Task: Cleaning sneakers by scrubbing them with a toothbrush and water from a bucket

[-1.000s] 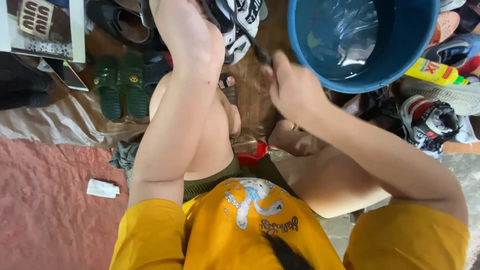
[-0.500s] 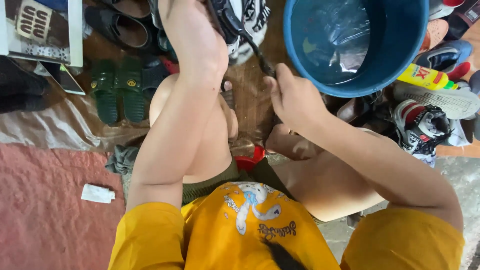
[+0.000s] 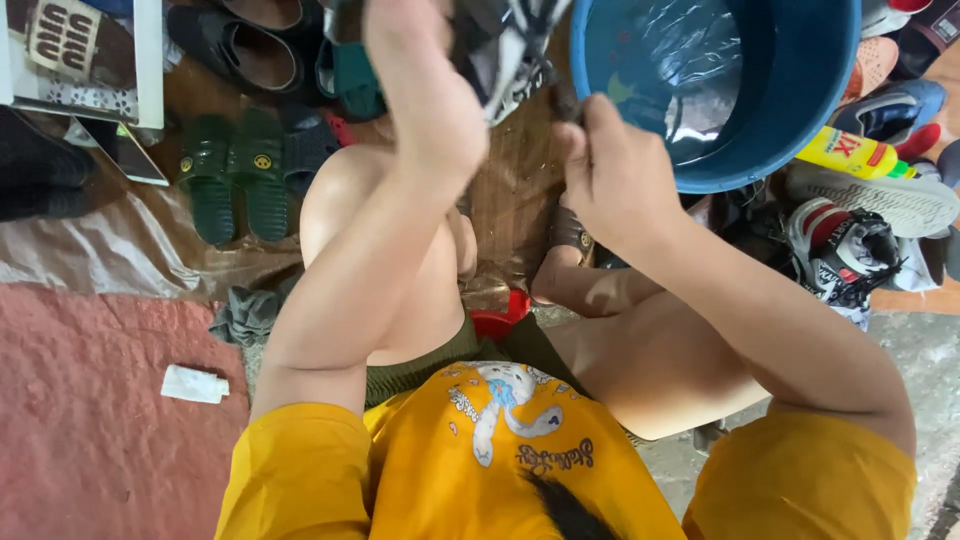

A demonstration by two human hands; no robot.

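Two hands at work: both raised over the knees, seen from above.
Nearest: yellow shirt [image 3: 520,470] with a printed figure; bare knees beyond it.
Floor, near: pink mat [image 3: 90,400] at lower left with a small white packet [image 3: 195,384] on it; grey concrete at lower right.
Floor, middle: brown wooden boards, a crumpled clear plastic sheet [image 3: 110,250], a grey rag [image 3: 245,315].
Left hand [image 3: 425,85]: closed around a black-and-white shoe [image 3: 515,45], held up just beside the basin.
Right hand [image 3: 610,170]: fingers pinched shut on a small dark item touching the shoe; what it is cannot be told.
Beyond: blue basin [image 3: 800,130] holding water; green slippers [image 3: 235,175]; yellow bottle [image 3: 850,152]; scattered sneakers [image 3: 845,250] at right.
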